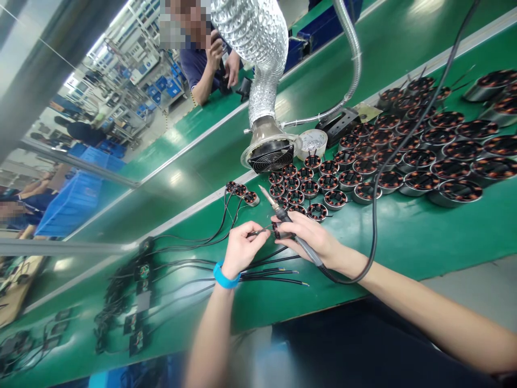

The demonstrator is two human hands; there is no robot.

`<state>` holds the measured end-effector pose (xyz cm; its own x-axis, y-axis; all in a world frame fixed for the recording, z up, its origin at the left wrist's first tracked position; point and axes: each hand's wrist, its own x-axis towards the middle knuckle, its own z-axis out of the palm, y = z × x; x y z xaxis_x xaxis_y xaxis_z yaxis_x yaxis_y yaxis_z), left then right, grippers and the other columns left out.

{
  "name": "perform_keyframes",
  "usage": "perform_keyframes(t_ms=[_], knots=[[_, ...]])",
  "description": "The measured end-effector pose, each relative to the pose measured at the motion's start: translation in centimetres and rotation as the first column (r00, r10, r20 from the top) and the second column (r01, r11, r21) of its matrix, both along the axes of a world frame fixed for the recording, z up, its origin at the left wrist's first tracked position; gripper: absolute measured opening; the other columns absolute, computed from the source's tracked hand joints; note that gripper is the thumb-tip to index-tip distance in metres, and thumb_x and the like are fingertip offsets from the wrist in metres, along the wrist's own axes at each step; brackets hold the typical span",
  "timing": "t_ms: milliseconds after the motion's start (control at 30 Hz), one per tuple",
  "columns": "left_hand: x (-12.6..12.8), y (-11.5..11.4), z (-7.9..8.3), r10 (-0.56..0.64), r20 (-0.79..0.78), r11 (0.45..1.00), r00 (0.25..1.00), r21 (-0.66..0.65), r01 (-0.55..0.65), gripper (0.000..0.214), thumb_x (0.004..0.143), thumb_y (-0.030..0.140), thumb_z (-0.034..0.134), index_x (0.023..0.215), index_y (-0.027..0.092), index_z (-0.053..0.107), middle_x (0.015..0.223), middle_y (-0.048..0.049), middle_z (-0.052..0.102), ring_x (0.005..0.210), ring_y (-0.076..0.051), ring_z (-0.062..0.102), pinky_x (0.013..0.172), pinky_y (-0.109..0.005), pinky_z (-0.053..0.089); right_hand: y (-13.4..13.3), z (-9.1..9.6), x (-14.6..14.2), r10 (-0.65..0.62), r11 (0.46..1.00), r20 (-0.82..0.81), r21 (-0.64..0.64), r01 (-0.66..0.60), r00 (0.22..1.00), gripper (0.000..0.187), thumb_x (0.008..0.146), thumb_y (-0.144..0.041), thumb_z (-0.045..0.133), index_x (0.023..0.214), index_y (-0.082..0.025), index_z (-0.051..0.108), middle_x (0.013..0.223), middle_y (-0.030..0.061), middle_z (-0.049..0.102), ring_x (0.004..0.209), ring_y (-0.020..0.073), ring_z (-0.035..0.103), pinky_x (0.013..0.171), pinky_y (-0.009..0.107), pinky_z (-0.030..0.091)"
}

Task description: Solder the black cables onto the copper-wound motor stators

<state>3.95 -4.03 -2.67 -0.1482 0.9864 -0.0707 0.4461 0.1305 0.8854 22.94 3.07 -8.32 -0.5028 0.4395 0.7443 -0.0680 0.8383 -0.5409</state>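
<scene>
My right hand (311, 237) is wrapped round a soldering iron (307, 250), whose metal tip points up and left, away from me. Its fingers also steady a small ring-shaped motor stator (277, 230) in a metal shell. My left hand (243, 248), with a blue wristband (226, 276), is closed in a pinch on the end of a thin black cable (258, 232) right beside that stator. Whether the cable touches the stator is too small to tell. Just beyond both hands stand several stators with copper windings (309, 188).
A fume extractor fan (271, 156) hangs from a foil duct (264, 70) over the bench (404, 231). Behind the stators are a white cup (313, 141) and a black stand (339, 125). Stators with cables (251, 198) and circuit boards (142, 302) lie leftward. A co-worker (202, 70) sits opposite.
</scene>
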Motion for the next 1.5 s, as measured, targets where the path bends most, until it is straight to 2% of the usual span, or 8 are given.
perform_keyframes(t_ms=[167, 467, 633, 933, 1233, 1367, 1467, 1500], knots=[[-0.4, -0.5, 0.3, -0.012, -0.103, 0.998, 0.995, 0.054, 0.018, 0.026, 0.087, 0.035, 0.067, 0.07, 0.015, 0.061, 0.064, 0.0031, 0.054, 0.059, -0.008, 0.044, 0.056, -0.021, 0.036, 0.0, 0.1, 0.0, 0.001, 1.0, -0.003, -0.013, -0.001, 1.0, 0.032, 0.091, -0.013, 0.066, 0.12, -0.02, 0.053, 0.124, 0.0169, 0.062, 0.113, 0.0246, 0.063, 0.092, 0.041, 0.058], [-1.1, -0.7, 0.9, 0.029, 0.134, 0.999, 0.991, -0.027, -0.026, 0.02, 0.081, 0.034, 0.074, 0.085, 0.015, 0.069, 0.077, -0.0021, 0.068, 0.071, -0.012, 0.059, 0.068, -0.023, 0.047, -0.1, 0.0, -0.1, -0.02, 1.0, 0.032, -0.008, 0.021, 0.999, 0.039, 0.091, -0.015, 0.068, 0.125, -0.02, 0.051, 0.123, 0.0171, 0.063, 0.109, 0.0251, 0.064, 0.089, 0.041, 0.059], [-1.3, 0.1, 1.1, 0.087, 0.165, 0.995, 0.982, -0.07, -0.076, 0.022, 0.079, 0.035, 0.076, 0.077, 0.014, 0.069, 0.074, -0.0032, 0.069, 0.068, -0.013, 0.06, 0.068, -0.024, 0.047, -0.3, 0.1, -0.3, -0.075, 0.996, 0.08, 0.044, 0.072, 0.994, 0.039, 0.092, -0.016, 0.066, 0.128, -0.02, 0.051, 0.124, 0.0172, 0.063, 0.116, 0.0281, 0.063, 0.094, 0.046, 0.058], [-2.5, 4.2, -1.4, 0.359, 0.235, 0.933, 0.903, -0.061, -0.355, 0.027, 0.07, 0.037, 0.077, 0.072, 0.012, 0.067, 0.053, 0.0054, 0.051, 0.045, -0.004, 0.038, 0.046, -0.02, 0.027, -0.3, 0.3, -0.2, -0.18, 0.981, -0.02, 0.069, 0.181, 0.983, 0.037, 0.091, -0.012, 0.066, 0.125, -0.019, 0.053, 0.116, 0.0156, 0.067, 0.109, 0.0274, 0.066, 0.09, 0.045, 0.06], [-1.7, 5.6, -3.8, 0.402, 0.234, 0.915, 0.885, -0.062, -0.399, 0.036, 0.073, 0.046, 0.075, 0.078, 0.012, 0.066, 0.058, 0.0011, 0.06, 0.039, -0.006, 0.043, 0.038, -0.019, 0.028, -0.2, -0.7, -0.1, -0.206, 0.978, -0.022, 0.038, 0.207, 0.978, 0.038, 0.09, -0.01, 0.065, 0.125, -0.022, 0.054, 0.118, 0.0139, 0.068, 0.108, 0.0266, 0.067, 0.088, 0.045, 0.059], [-2.1, 4.1, -2.8, 0.436, -0.017, 0.887, 0.9, 0.173, -0.427, 0.036, 0.083, 0.047, 0.068, 0.094, 0.013, 0.071, 0.076, -0.0038, 0.068, 0.058, -0.011, 0.059, 0.054, -0.022, 0.046, -0.3, -0.1, 0.6, -0.224, 0.973, -0.04, 0.048, 0.226, 0.974, 0.04, 0.089, -0.008, 0.065, 0.126, -0.021, 0.053, 0.118, 0.0143, 0.068, 0.109, 0.027, 0.066, 0.088, 0.045, 0.059], [-4.0, 2.4, -1.4, 0.53, -0.247, 0.802, 0.811, 0.455, -0.386, 0.028, 0.092, 0.041, 0.06, 0.09, 0.016, 0.072, 0.084, -0.0044, 0.067, 0.072, -0.012, 0.06, 0.067, -0.024, 0.047, -0.7, 0.5, 1.6, -0.258, 0.965, -0.051, 0.031, 0.26, 0.965, 0.043, 0.089, -0.008, 0.066, 0.127, -0.022, 0.053, 0.116, 0.0125, 0.07, 0.104, 0.026, 0.068, 0.085, 0.043, 0.059], [-4.8, 2.0, -1.2, 0.516, -0.316, 0.812, 0.796, 0.477, -0.337, 0.027, 0.093, 0.038, 0.059, 0.086, 0.016, 0.072, 0.083, -0.004, 0.066, 0.072, -0.012, 0.058, 0.067, -0.024, 0.046, -0.9, 0.6, 1.9, -0.266, 0.963, -0.053, 0.032, 0.267, 0.963, 0.043, 0.089, -0.008, 0.066, 0.127, -0.023, 0.053, 0.114, 0.0121, 0.07, 0.101, 0.0256, 0.068, 0.083, 0.042, 0.059]])
